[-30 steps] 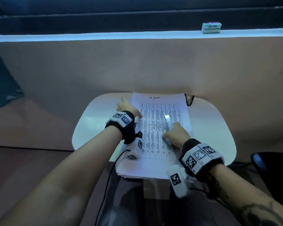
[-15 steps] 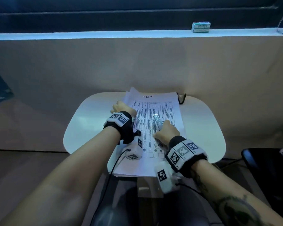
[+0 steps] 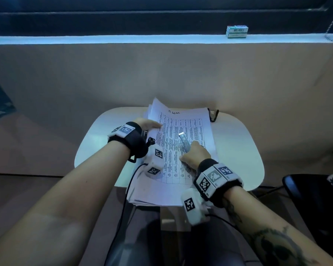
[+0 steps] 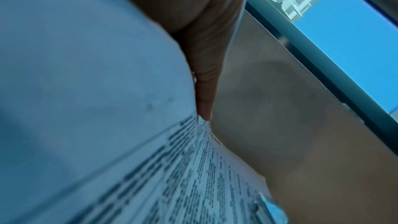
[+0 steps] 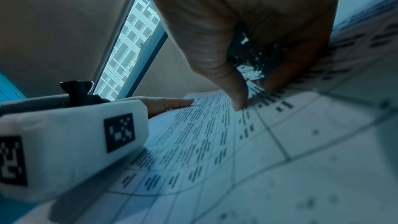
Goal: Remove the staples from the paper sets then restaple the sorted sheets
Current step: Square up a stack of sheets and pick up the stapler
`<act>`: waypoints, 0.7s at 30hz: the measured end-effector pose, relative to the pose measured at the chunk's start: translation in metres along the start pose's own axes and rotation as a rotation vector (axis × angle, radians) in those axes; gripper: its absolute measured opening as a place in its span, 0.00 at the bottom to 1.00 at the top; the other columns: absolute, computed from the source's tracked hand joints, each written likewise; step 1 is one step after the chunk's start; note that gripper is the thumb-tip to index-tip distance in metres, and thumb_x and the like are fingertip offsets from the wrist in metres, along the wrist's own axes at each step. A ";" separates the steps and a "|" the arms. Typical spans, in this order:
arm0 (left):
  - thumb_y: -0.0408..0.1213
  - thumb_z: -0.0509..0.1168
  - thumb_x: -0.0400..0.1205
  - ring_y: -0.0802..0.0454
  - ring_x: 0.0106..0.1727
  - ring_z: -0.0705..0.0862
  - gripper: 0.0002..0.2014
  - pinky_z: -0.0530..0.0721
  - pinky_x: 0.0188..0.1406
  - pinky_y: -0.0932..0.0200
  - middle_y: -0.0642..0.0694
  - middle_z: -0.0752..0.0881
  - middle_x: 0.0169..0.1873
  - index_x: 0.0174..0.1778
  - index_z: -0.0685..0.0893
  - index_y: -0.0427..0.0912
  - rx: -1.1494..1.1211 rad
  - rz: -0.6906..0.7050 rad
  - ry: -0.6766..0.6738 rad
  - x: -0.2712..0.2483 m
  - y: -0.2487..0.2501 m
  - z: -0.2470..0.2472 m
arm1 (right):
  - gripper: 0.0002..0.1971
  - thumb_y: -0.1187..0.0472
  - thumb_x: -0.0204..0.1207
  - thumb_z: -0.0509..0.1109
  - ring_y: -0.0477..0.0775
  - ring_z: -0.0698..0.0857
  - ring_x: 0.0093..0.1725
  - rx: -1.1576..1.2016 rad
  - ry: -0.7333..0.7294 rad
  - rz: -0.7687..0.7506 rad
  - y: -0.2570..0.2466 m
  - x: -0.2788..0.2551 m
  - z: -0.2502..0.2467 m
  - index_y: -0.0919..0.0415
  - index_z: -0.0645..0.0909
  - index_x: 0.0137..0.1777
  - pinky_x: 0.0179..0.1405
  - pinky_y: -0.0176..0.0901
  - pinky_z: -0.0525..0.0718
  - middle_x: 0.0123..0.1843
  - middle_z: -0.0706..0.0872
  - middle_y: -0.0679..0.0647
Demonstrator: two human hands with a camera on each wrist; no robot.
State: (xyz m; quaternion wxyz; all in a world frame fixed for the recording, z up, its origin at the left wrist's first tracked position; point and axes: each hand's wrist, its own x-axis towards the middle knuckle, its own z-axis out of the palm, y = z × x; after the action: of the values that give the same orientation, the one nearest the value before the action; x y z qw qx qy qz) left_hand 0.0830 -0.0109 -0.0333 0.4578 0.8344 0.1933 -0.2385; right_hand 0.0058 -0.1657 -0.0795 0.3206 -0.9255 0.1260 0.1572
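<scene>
Hiding most of its own fingers under the palm, the right hand (image 3: 195,153) rests on the paper stack (image 3: 181,169) with its fingers curled round a flat metal staple remover (image 3: 184,141), whose bright tip sticks out beyond the knuckles toward the far edge of the sheets; in the right wrist view the thumb (image 5: 234,91) presses on the printed table while the tool is only a dark, blurred shape behind it. The left hand (image 3: 149,124) lies at the stack's left edge with its fingers straight and flat, holding nothing in a curl; its fingertip (image 4: 204,108) touches the margin where the far-left corner of the upper sheets lifts off the pile, and whether a staple sits there cannot be made out. The left wrist view is mostly blurred paper and palm. Wrist bands with coded markers and white camera blocks cover both wrists and part of the page between the hands. Just beyond the right hand, at the stack's far-right corner, a small dark object (image 3: 213,115) lies half hidden by the paper. The white rounded desk (image 3: 238,150) stands against a beige wall; far beyond both hands a small box (image 3: 236,32) sits on a pale window ledge (image 3: 104,39).
</scene>
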 end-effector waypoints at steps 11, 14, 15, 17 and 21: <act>0.38 0.59 0.82 0.39 0.70 0.74 0.08 0.75 0.48 0.53 0.35 0.70 0.73 0.45 0.78 0.36 0.015 0.030 0.032 -0.011 0.014 0.009 | 0.13 0.61 0.77 0.65 0.57 0.78 0.46 -0.006 0.022 -0.022 0.002 0.001 0.000 0.62 0.67 0.56 0.43 0.44 0.75 0.48 0.76 0.56; 0.37 0.64 0.82 0.40 0.74 0.72 0.22 0.81 0.56 0.55 0.34 0.73 0.72 0.69 0.73 0.30 0.015 0.095 0.017 0.006 0.006 0.009 | 0.14 0.61 0.77 0.65 0.57 0.78 0.46 -0.012 0.026 -0.027 0.003 0.001 0.001 0.63 0.68 0.58 0.43 0.45 0.74 0.48 0.76 0.56; 0.35 0.66 0.80 0.38 0.72 0.74 0.23 0.78 0.63 0.52 0.33 0.75 0.70 0.69 0.73 0.28 -0.005 0.122 0.031 0.013 0.003 0.009 | 0.13 0.61 0.77 0.65 0.57 0.77 0.46 -0.014 0.029 -0.032 0.003 0.001 0.001 0.63 0.68 0.57 0.43 0.45 0.74 0.46 0.76 0.55; 0.34 0.68 0.79 0.36 0.69 0.76 0.23 0.75 0.68 0.47 0.32 0.78 0.67 0.68 0.75 0.28 -0.009 0.135 0.035 0.023 -0.004 0.010 | 0.12 0.61 0.77 0.65 0.56 0.77 0.45 -0.013 0.034 -0.033 0.003 0.002 0.001 0.62 0.66 0.54 0.42 0.45 0.73 0.44 0.75 0.54; 0.47 0.72 0.72 0.35 0.65 0.78 0.32 0.81 0.56 0.44 0.36 0.78 0.67 0.68 0.75 0.35 -0.115 0.070 -0.103 0.062 -0.021 0.006 | 0.12 0.60 0.77 0.66 0.56 0.77 0.45 -0.008 0.039 -0.033 0.004 0.003 0.002 0.61 0.66 0.54 0.42 0.44 0.74 0.47 0.75 0.55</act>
State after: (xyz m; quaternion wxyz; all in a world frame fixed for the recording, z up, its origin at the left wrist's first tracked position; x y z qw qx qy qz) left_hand 0.1201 0.0008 -0.0861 0.5224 0.7996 0.1535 -0.2534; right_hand 0.0064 -0.1682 -0.0843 0.3168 -0.9317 0.1161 0.1343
